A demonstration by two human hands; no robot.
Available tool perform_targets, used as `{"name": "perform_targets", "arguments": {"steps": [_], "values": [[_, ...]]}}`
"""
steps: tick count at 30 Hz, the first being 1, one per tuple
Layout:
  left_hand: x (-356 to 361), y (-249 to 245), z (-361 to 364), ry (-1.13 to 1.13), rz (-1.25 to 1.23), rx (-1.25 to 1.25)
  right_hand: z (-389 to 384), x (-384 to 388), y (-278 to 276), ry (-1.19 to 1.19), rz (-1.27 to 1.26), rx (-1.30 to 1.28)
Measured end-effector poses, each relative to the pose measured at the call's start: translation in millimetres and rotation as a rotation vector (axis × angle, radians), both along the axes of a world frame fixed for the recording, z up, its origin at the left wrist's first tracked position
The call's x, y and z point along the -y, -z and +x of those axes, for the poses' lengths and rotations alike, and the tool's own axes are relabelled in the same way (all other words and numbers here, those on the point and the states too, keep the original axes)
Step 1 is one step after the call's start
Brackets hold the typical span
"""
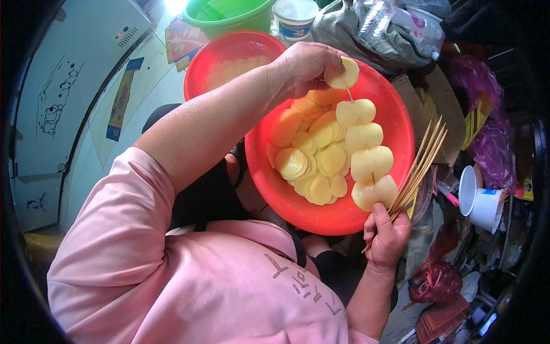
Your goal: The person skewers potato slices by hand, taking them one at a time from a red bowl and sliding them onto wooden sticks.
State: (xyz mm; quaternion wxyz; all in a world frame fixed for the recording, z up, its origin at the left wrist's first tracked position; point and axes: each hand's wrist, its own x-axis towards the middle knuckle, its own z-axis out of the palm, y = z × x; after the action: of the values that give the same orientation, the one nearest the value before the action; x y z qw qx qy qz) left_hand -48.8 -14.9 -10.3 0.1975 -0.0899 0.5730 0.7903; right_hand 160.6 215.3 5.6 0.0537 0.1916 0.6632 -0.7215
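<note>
My left hand [309, 66] is at the far end of a thin wooden skewer, its fingers closed on a pale yellow slice [345, 73], which looks like potato. Several more slices [369, 164] are threaded along the same skewer, spaced apart. Low on the right, my right hand [388, 234] grips the near end of this skewer, thumb against the last slice. It also holds a bundle of bare wooden skewers [423, 163], fanned up to the right. Beneath the threaded slices, a red basin [321, 221] holds a pile of loose slices [315, 149].
A second red basin [197, 71] with pale contents adjoins the first. Behind stand a green tub [229, 22] and a white bucket [295, 26]. At right are a grey bag [349, 37] with plastic bottles, a white bowl [468, 189] and a red net bag [435, 282].
</note>
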Motion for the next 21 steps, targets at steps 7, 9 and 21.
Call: {"name": "perform_targets", "arguments": {"steps": [7, 9, 21], "values": [[3, 0, -1, 0.010, -0.020, -0.043, 1, 0, -1, 0.013, 0.041, 0.002], [3, -1, 0, 0.011, -0.062, -0.076, 1, 1, -1, 0.010, 0.075, 0.012], [-1, -13, 10, -0.102, -0.115, -0.100, 1, 5, 2, 0.050, 0.159, -0.043]]}}
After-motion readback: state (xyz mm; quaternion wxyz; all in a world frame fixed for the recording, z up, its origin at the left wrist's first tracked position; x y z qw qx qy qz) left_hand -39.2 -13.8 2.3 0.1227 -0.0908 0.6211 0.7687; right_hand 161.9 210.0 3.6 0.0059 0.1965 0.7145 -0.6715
